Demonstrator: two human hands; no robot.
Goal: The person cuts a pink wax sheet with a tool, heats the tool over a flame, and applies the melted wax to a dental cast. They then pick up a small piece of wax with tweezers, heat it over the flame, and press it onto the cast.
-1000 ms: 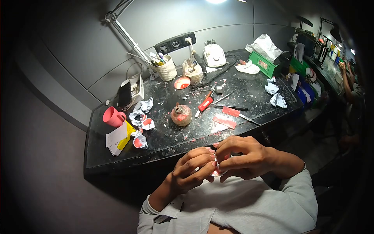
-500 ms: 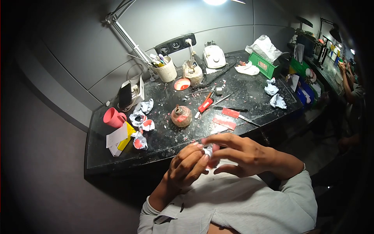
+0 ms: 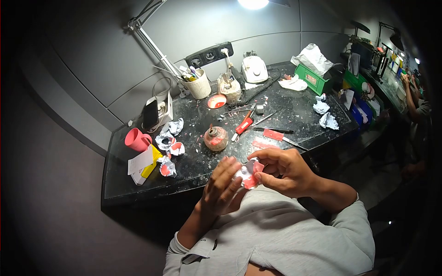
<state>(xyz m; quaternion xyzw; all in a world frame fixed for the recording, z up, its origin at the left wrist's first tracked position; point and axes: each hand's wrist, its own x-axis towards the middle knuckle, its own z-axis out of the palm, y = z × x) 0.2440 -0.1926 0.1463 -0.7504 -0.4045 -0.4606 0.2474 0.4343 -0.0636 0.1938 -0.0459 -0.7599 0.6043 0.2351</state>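
Between the thumb and fingers of my right hand (image 3: 287,172) is a small white and pink moulded piece (image 3: 249,175), held at the desk's front edge above my lap. My left hand (image 3: 222,184) is beside the piece on its left, fingers raised and somewhat blurred; whether they touch it is hard to tell. Just beyond the hands stand a round burner (image 3: 215,138) with pink stains, a red-handled tool (image 3: 243,127) and a pink wax strip (image 3: 273,134) by a knife (image 3: 294,143).
Left on the black desk (image 3: 189,170) are a pink mug (image 3: 137,140), a yellow and white box (image 3: 148,168) and several white-pink pieces (image 3: 177,148). Behind stand a pen cup (image 3: 199,85), a white device (image 3: 254,69) and a green box (image 3: 311,79). People's arms show far right.
My right hand has turned, so the white and pink piece now shows more fully. My left fingers have straightened and lifted away from their curl around it. The view has shifted slightly.
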